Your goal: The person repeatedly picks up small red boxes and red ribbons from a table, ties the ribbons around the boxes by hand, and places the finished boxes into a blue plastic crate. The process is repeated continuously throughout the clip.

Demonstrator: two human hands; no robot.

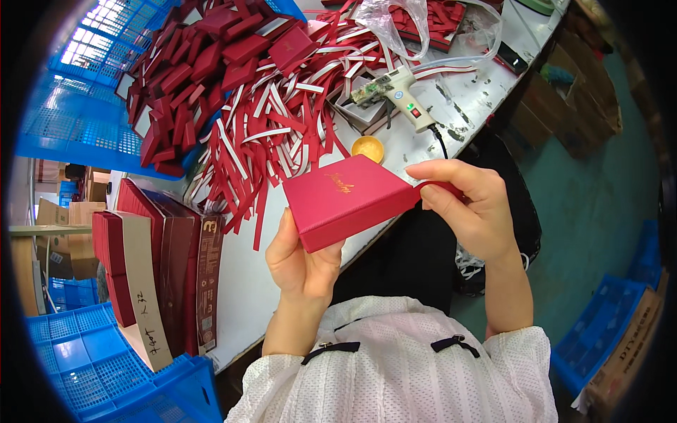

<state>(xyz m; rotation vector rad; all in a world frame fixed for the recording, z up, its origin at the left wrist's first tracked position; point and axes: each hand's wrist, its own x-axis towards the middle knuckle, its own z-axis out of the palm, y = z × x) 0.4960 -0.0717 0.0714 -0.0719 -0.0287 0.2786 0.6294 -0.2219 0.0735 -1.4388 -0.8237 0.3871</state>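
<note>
A red jewelry box [349,197] with gold lettering on its lid is held up over the table's edge. My left hand [303,261] grips it from below and at its near left corner, fingers wrapped around the underside. At the box's right end my right hand [469,204] pinches a red strip [446,187] between thumb and forefinger, close to the corner. Whether the strip is joined to the box is hidden by the fingers. Just beyond the box are a small yellow dish [368,148] and a beige glue gun [409,102].
Many red boxes [204,63] pile up at the far left in a blue crate [77,134]. Red and white strips [264,134] spread beside them. A carton of red pieces [180,261] stands left. Clear plastic bags [395,25] and a phone [511,58] lie at the back.
</note>
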